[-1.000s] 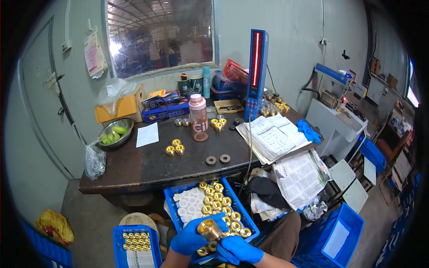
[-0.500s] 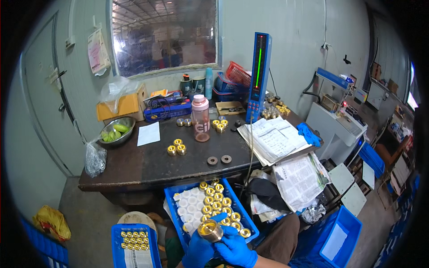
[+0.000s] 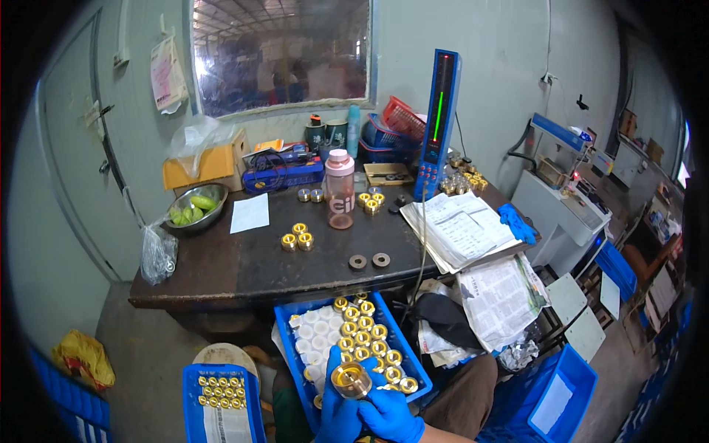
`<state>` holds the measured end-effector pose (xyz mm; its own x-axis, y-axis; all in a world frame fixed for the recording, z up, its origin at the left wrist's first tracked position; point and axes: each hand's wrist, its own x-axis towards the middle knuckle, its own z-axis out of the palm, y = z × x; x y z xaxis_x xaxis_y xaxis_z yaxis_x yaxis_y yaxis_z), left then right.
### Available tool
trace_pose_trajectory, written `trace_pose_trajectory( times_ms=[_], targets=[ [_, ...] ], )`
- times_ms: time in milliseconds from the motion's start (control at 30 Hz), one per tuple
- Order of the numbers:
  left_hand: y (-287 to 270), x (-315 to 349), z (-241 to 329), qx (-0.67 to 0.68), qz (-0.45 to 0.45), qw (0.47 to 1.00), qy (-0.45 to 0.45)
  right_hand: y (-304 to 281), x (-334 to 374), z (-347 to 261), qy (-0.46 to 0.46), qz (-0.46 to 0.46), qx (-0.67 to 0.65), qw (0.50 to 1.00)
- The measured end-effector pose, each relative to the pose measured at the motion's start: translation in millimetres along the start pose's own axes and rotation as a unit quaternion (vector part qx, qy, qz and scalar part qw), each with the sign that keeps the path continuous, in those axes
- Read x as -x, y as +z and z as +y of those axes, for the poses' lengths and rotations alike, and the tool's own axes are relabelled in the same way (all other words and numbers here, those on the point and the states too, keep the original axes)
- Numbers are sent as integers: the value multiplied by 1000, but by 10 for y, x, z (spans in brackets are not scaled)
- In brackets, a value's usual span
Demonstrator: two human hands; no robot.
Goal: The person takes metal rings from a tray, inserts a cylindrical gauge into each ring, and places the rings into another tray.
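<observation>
Holding one brass ring (image 3: 351, 379) in both gloved hands, low and near, over the near part of a blue crate (image 3: 289, 354). Left hand (image 3: 340, 422) curled round the ring's left side, gripping it; right hand (image 3: 391, 417) with bent fingers against its near right side. Ring tilted, hollow face up toward the wearer. Cannot tell whether the right hand also grips something beneath; the fingers hide it. In the crate: white liner (image 3: 319, 330) with round pockets on the left, brass rings (image 3: 362, 337) in rows on the right. Left of crate, a blue tray (image 3: 193, 413) on a round stool (image 3: 249, 359): three rows of rings at its far end, printed paper nearer. Dark desk (image 3: 214, 269) beyond the crate. On it, left of centre, three rings in a cluster; two dark collars (image 3: 357, 267) side by side near the front edge; pink bottle (image 3: 340, 188) farther back. Right of the bottle stands a tall blue gauge (image 3: 437, 122), green bar lit, small red light on top. Record sheets (image 3: 461, 229) to its near right; blue gloves (image 3: 517, 224) at the desk's right end. Far left: metal bowl (image 3: 214, 214) of green produce (image 3: 193, 212).
</observation>
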<state>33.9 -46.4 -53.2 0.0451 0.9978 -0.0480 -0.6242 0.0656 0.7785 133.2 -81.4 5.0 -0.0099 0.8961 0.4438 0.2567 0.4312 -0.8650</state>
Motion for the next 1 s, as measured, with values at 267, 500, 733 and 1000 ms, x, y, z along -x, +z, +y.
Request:
trace_pose_trajectory(
  times_ms=[267,500,733,1000],
  targets=[
    [-385,26,111,-41,30,997,51,312,19,546,135,-245,63,958],
    [-2014,-16,655,-263,264,910,182,220,-92,497,275,-251,89,924],
    [-3370,399,316,-694,261,671,7,38,34,890,293,-185,6,938],
    [-3446,283,-38,-679,268,678,-91,22,-22,739,330,-187,-7,925]
  ],
)
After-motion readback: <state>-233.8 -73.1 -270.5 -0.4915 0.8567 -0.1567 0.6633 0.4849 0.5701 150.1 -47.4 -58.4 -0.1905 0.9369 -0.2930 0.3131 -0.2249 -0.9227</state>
